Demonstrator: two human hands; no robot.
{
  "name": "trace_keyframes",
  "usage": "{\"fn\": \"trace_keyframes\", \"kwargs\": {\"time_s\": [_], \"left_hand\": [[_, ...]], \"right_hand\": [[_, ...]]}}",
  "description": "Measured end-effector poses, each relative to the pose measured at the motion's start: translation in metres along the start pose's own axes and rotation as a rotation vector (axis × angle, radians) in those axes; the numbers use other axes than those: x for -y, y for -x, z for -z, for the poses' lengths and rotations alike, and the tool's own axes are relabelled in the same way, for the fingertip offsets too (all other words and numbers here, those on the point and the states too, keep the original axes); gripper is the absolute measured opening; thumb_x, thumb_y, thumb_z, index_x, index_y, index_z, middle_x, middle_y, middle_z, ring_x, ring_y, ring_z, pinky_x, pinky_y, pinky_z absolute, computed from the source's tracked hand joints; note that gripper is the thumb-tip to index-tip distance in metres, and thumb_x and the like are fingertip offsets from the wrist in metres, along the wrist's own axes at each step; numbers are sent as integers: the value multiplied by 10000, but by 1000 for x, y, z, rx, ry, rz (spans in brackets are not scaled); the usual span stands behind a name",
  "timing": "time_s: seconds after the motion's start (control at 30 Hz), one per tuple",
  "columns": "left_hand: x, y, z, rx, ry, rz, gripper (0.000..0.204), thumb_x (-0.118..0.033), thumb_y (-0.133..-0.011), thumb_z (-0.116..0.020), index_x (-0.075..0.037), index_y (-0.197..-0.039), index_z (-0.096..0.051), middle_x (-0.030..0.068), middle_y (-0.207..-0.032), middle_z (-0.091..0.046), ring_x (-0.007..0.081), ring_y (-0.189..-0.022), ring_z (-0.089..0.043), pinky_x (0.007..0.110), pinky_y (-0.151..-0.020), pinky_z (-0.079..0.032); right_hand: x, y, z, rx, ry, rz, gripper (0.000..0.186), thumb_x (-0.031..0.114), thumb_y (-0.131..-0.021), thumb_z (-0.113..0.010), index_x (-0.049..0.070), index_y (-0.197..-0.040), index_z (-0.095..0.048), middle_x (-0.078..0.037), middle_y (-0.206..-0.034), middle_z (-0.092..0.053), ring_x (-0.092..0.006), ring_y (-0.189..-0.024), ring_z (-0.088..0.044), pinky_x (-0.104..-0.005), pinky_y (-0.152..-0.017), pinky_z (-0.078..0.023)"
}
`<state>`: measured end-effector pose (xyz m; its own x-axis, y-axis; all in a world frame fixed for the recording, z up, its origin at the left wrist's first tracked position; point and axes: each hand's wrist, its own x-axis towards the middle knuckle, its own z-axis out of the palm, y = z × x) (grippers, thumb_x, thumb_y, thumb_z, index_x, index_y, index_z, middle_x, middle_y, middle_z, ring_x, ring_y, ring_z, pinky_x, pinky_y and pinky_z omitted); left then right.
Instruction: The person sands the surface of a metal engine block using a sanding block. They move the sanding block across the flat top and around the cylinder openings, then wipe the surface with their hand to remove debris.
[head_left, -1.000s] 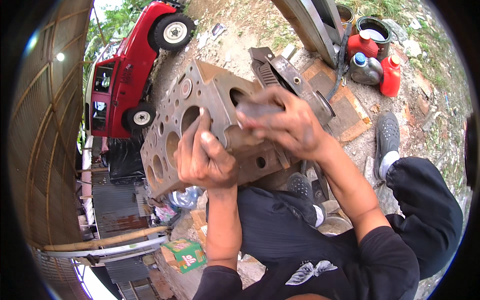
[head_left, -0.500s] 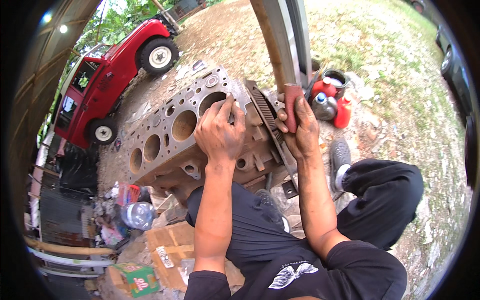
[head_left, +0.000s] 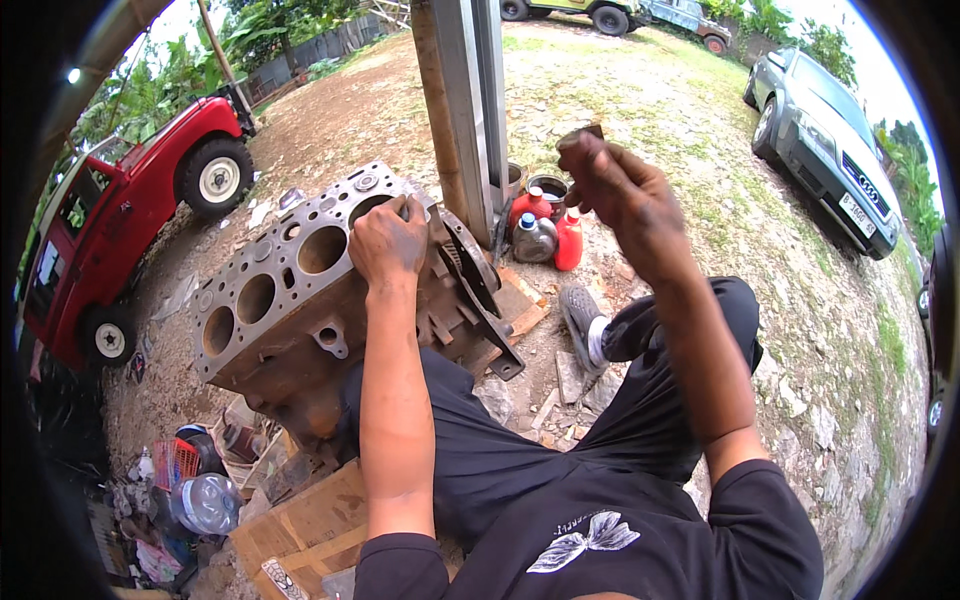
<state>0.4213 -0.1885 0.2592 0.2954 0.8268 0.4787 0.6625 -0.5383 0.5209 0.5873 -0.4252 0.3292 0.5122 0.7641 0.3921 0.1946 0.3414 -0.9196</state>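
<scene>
I look down on bare, stony ground [head_left: 810, 390] with thin grass toward its far edge, in an open yard; a scrap of roof [head_left: 110, 32] hangs over the upper left corner. Along the ground's left side stands a red truck [head_left: 140, 210], and by its right edge a grey car [head_left: 825, 140].

The engine block [head_left: 300, 345] sits ahead of me, left of centre; I cannot tell what it rests on. Its long axis slants from lower left to upper right, with the flat face and its row of round holes turned up and its brown side toward me.

My left hand [head_left: 388, 243] lies over the hole nearest the right end, fingers curled down to the face; I cannot tell whether they grip anything. My right hand [head_left: 640, 205] is raised well clear of the block, fingers clenched around a small dark piece [head_left: 594, 131], mostly hidden.

A metal post [head_left: 462, 110] rises just beyond the block's right end, near red jugs [head_left: 568, 243], a grey jug [head_left: 534, 241] and a black bucket [head_left: 547, 187]. The left thigh [head_left: 455, 425] crowds the near side. Toward the ground's lower left corner lie flattened cardboard [head_left: 300, 530], a clear bottle [head_left: 205, 503] and a red basket [head_left: 176, 463].
</scene>
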Motion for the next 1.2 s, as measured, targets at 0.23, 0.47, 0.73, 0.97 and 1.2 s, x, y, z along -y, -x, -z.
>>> {"fn": "trace_keyframes", "kwargs": {"time_s": [0.23,0.47,0.73,0.97,1.2], "left_hand": [[9,3,2,-18,50,-95,383,-427,-1007,-672,-127,-1136,-873,287,-1001,-785,483,-970,-765,525,-944,-596],[13,2,6,-58,103,-166,306,-301,-1018,-698,-46,-1075,-857,272,-925,-782,449,-883,-780,475,-853,-615],[2,6,-5,-134,38,-73,279,-236,-1042,-713,0,-1097,-850,210,-973,-836,281,-886,-827,382,-828,-615],[-16,6,-5,-158,-132,55,331,-241,-1090,-685,45,-1020,-837,106,-790,-771,134,-702,-665,318,-679,-534],[-16,-8,-9,-142,-173,-9,417,-249,-1075,-718,45,-779,-715,96,-667,-698,158,-554,-566,323,-579,-464]], "right_hand": [[52,-67,-8,227,130,273,644,561,-1113,-621,1,-1420,-712,-94,-1231,-798,-106,-1005,-720,-258,-754,-528],[-85,-109,-34,-41,140,62,580,510,-974,-820,52,-1327,-784,-168,-1303,-802,-230,-1162,-768,-417,-1013,-572],[-255,-98,-51,-280,-47,-133,380,342,-1004,-820,36,-1229,-798,-79,-1038,-813,-139,-885,-752,-336,-796,-599],[-242,-84,-42,-235,-220,-288,535,259,-978,-854,30,-1430,-683,-110,-1218,-789,-167,-1075,-739,-327,-937,-589],[-236,-99,-35,-91,-330,-523,458,306,-983,-854,0,-1307,-747,-86,-1088,-804,-116,-798,-739,-284,-699,-556]]}}
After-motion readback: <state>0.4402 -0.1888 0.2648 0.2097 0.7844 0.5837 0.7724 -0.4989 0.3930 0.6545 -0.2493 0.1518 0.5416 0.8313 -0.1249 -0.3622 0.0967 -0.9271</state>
